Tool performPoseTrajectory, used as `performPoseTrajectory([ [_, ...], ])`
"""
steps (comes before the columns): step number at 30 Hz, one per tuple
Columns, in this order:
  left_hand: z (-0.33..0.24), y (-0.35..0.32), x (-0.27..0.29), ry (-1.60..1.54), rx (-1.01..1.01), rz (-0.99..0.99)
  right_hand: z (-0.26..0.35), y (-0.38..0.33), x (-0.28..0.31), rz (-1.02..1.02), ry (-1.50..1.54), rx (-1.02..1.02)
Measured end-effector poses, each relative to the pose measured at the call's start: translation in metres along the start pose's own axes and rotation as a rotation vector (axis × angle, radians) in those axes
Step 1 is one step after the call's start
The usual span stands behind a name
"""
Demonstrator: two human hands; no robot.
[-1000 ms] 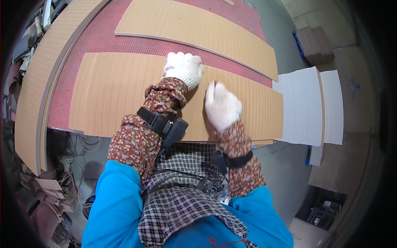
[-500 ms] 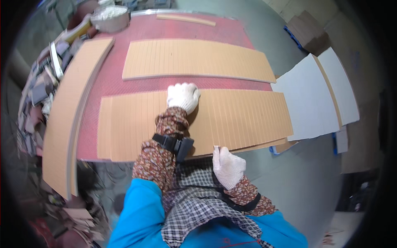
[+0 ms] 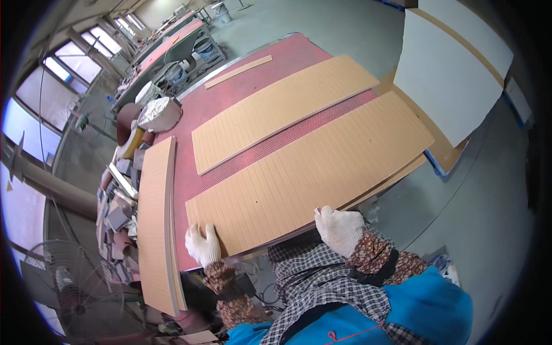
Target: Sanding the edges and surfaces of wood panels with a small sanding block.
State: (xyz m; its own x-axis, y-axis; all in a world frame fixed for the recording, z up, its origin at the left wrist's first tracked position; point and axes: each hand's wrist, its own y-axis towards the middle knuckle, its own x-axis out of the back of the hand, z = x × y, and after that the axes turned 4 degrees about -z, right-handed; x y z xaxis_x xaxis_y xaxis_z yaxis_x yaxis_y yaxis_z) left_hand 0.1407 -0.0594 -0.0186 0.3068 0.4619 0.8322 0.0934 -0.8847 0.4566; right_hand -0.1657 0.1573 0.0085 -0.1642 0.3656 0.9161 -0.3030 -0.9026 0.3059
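A long tan grooved panel (image 3: 310,172) lies across the near side of the red-topped table (image 3: 287,49), with another board edge showing under its front right. My left hand (image 3: 202,246), in a white knitted glove, is at the panel's near left corner, thumb and fingers apart. By the panel's front edge, my gloved right hand (image 3: 340,230) is closed, with a small pale tip poking out between thumb and finger; its kind is too small to tell. Beyond lies a second grooved panel (image 3: 282,115), parallel to the first, with a strip of red tabletop between them.
Stacked long boards (image 3: 155,224) overhang the table's near left edge. Behind them are a heap of scraps (image 3: 118,215) and a round tub (image 3: 160,115) of white material. A thin strip (image 3: 238,72) lies at the far end. Large white sheets (image 3: 448,75) stand at right; a fan (image 3: 66,282) is at left.
My left hand has moved from the panel's middle to its near left corner and its fingers have spread. My right hand stays closed by the front edge. The view has turned left.
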Motion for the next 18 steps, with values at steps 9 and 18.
performPoseTrajectory([
  [9,-0.013,-0.027,0.012,0.025,0.155,0.075,-0.007,0.0,-0.009,-0.01,0.065,-0.041],
  [18,-0.048,-0.044,0.011,0.062,0.193,0.116,-0.029,0.001,0.001,0.003,0.038,-0.07],
])
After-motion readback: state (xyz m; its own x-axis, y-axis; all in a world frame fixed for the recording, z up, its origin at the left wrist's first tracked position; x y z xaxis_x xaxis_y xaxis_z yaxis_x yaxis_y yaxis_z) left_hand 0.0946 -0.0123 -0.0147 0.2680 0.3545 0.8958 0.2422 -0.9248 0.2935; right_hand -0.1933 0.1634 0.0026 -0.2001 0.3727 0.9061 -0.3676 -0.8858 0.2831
